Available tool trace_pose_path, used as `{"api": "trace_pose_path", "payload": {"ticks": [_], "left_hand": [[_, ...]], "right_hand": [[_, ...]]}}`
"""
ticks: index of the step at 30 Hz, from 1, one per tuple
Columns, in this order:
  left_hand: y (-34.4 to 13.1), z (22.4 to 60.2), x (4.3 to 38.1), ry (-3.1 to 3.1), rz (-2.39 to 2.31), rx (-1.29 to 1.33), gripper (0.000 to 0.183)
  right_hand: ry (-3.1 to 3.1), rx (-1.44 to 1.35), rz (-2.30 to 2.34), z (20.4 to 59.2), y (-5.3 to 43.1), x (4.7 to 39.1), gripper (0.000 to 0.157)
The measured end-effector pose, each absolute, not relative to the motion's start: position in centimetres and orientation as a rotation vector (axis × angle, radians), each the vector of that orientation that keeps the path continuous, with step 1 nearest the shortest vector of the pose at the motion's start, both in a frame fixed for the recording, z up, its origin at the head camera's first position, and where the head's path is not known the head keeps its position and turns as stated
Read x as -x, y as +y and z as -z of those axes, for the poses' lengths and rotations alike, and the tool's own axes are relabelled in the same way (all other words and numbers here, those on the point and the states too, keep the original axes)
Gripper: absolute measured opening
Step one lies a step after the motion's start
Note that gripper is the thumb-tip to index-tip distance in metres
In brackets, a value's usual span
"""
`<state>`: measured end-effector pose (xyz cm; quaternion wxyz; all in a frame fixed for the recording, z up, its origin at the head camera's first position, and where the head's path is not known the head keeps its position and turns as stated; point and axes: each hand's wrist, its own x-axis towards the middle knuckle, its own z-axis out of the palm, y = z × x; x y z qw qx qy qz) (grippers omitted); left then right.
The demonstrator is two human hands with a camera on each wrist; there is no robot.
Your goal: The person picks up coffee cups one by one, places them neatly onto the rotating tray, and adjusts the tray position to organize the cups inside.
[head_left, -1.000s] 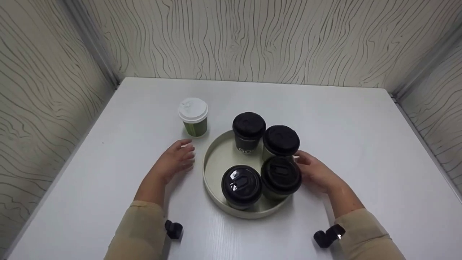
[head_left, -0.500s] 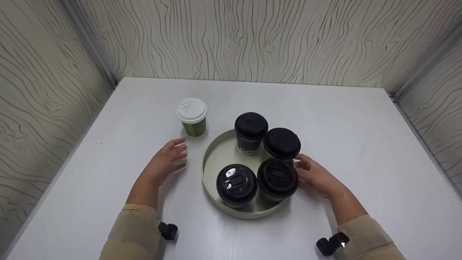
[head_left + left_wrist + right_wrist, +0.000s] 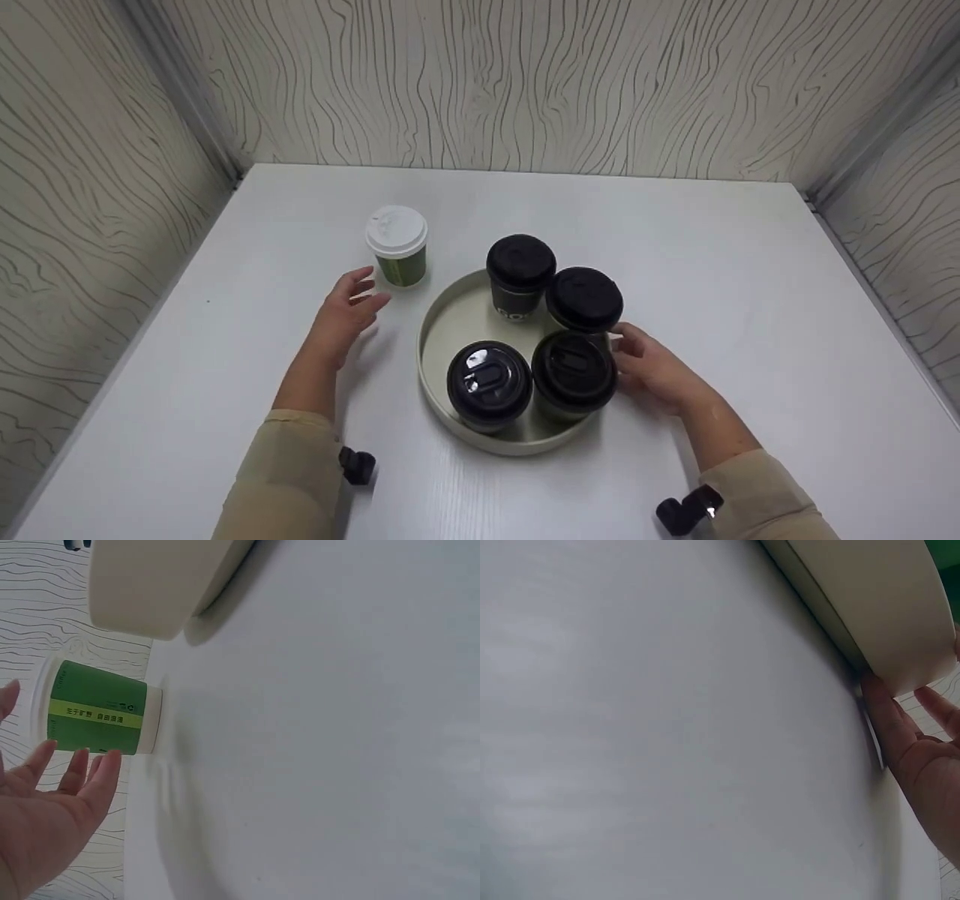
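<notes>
My left hand [image 3: 343,315] is beside a small paper coffee cup [image 3: 403,266] with a white lid. In the left wrist view, the fingers [image 3: 97,784] are spread and the green cup [image 3: 97,709] stands just beyond them. My right hand [image 3: 656,371] holds the right edge of a round cream tray [image 3: 450,330]. The right wrist view has its fingers [image 3: 885,716] against the tray's wall [image 3: 885,622] and lower edge; the far fingers are partly cut off. Several black-lidded cups stand on the tray, including a dark one [image 3: 516,298] at the back.
Everything stands on a white table [image 3: 675,232]. Wood-grain patterned panels [image 3: 480,90] rise behind it and at both sides. A small black device [image 3: 358,465] sits at the left wrist and another black device [image 3: 686,510] at the right.
My left hand has moved forward and slightly left, closer to the white-lidded cup. The cups on the tray have shifted slightly, the front ones to the left. The right hand stays at the tray.
</notes>
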<state>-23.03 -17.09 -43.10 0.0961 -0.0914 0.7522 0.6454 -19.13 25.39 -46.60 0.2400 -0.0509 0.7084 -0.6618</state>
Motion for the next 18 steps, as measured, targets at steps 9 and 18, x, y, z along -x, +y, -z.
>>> {"api": "trace_pose_path", "payload": {"ticks": [9, 18], "left_hand": [[-16.8, 42.5, 25.1, 2.458, -1.808, 0.403, 0.075], [-17.0, 41.7, 26.6, 2.447, -1.867, 0.384, 0.093]], "right_hand": [[1.932, 0.118, 1.825, 46.8, 25.3, 19.2, 0.051], [1.914, 0.120, 1.837, 46.9, 25.4, 19.0, 0.052]]}}
